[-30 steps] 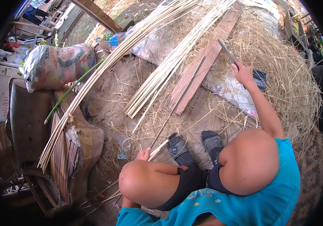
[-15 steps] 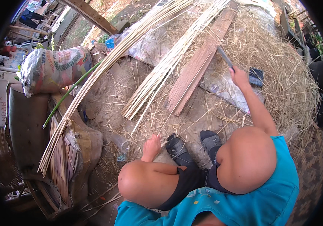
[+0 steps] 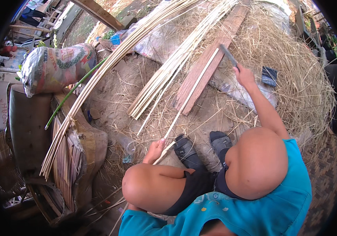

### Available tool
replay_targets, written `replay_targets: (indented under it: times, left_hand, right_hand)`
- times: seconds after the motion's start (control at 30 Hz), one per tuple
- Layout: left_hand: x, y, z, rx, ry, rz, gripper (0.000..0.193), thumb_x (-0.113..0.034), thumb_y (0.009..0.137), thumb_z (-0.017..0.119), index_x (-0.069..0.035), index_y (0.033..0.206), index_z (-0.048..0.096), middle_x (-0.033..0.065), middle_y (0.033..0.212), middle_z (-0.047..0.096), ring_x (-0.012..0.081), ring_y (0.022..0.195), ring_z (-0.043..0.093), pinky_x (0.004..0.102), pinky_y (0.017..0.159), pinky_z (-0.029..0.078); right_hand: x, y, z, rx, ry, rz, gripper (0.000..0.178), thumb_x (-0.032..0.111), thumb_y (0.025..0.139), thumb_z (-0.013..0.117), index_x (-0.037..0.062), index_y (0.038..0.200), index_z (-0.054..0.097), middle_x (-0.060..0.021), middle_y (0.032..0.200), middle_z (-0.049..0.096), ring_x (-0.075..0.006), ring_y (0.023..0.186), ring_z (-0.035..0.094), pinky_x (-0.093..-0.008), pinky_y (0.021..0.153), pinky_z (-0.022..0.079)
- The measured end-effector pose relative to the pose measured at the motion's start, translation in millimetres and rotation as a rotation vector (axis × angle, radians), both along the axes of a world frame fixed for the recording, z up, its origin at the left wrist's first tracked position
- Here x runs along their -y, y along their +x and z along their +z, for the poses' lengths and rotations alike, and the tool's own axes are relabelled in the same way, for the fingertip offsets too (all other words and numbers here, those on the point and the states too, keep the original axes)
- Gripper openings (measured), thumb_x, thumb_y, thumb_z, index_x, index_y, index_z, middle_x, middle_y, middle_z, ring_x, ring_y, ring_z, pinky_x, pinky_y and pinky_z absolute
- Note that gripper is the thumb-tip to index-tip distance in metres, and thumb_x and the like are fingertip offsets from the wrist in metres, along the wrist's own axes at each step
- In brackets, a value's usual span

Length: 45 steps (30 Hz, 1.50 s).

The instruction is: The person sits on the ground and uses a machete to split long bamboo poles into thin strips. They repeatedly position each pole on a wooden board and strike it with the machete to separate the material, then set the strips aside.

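Note:
My left hand (image 3: 155,151), beside my left knee, is closed on the near part of a thin pale bamboo strip (image 3: 192,90). That strip runs forward and to the right along a reddish-brown wooden board (image 3: 197,80) on the ground. In my right hand (image 3: 245,76) is a knife (image 3: 228,56), its grey blade slanting up and left over the board's right edge. The blade's end is at the far part of the strip; whether it touches is unclear. A loose bundle of pale strips (image 3: 163,83) lies left of the board.
A long tied bundle of strips (image 3: 85,93) and a green stick (image 3: 72,95) lean across a carved wooden piece (image 3: 96,147) on the left. Behind them sits a stuffed sack (image 3: 60,67). Shavings (image 3: 290,74) heap up on the right, near a dark blue packet (image 3: 269,76). A clear plastic cup (image 3: 126,144) lies near my left hand.
My right hand and the knife have shifted slightly up and left, bringing the blade over the board. The strip's pale face now shows along the board; my left hand stays near the same spot.

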<state>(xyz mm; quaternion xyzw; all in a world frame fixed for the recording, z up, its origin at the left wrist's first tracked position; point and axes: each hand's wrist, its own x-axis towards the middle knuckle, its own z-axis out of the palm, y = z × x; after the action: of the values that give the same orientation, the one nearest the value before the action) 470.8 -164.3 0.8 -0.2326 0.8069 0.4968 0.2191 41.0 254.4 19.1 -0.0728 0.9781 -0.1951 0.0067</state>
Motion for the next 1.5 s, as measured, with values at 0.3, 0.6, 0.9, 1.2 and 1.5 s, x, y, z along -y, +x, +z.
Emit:
replay_targets:
  times: [0.3,0.6,0.9,1.2,1.5]
  left_hand:
    - [4.4,-76.2,54.1,0.399,0.585,0.244,0.046,-0.044,0.106,0.050,-0.010,0.075,0.053,-0.0077,0.052,0.028,0.0068,0.043,0.023,0.0255,0.042,0.020]
    - [-23.4,-97.2,26.2,0.071,0.294,0.192,0.047,-0.043,0.105,0.054,-0.004,0.081,0.064,-0.0006,0.058,0.050,0.0097,0.048,0.044,0.0285,0.045,0.035]
    - [-19.9,-106.2,-10.2,-0.037,0.112,0.099,0.046,-0.039,0.106,0.054,-0.003,0.080,0.068,0.0008,0.062,0.057,0.0108,0.058,0.048,0.0327,0.056,0.040]
    - [-10.2,-82.6,13.2,-0.124,-0.118,0.045,0.049,-0.041,0.104,0.056,-0.001,0.079,0.069,0.0076,0.060,0.058,0.0137,0.060,0.053,0.0367,0.059,0.044]
    - [-3.6,-61.8,14.1,-0.199,-0.237,0.086,0.049,-0.041,0.104,0.055,0.001,0.083,0.069,0.0109,0.059,0.058,0.0173,0.055,0.053,0.0386,0.057,0.043]
  right_hand:
    - [70.2,123.8,-3.1,0.122,-0.043,0.462,0.045,0.048,0.101,0.055,0.0168,0.134,0.058,-0.0226,0.090,0.069,-0.0437,0.080,0.070,-0.0540,0.070,0.055]
    - [63.8,116.1,2.1,0.164,-0.209,0.359,0.047,0.044,0.100,0.060,0.0132,0.136,0.060,-0.0295,0.093,0.071,-0.0520,0.088,0.068,-0.0550,0.078,0.056]
    - [26.2,67.4,9.4,-0.005,-0.012,0.378,0.042,0.046,0.101,0.055,0.0179,0.132,0.059,-0.0204,0.083,0.071,-0.0429,0.076,0.070,-0.0528,0.070,0.057]
    - [64.2,137.8,1.4,0.068,-0.017,0.747,0.040,0.046,0.104,0.048,0.0176,0.130,0.059,-0.0242,0.080,0.069,-0.0452,0.078,0.069,-0.0565,0.072,0.055]
    - [67.0,138.7,13.9,0.179,-0.086,0.585,0.043,0.045,0.103,0.051,0.0178,0.135,0.058,-0.0255,0.091,0.071,-0.0471,0.083,0.070,-0.0556,0.073,0.056]
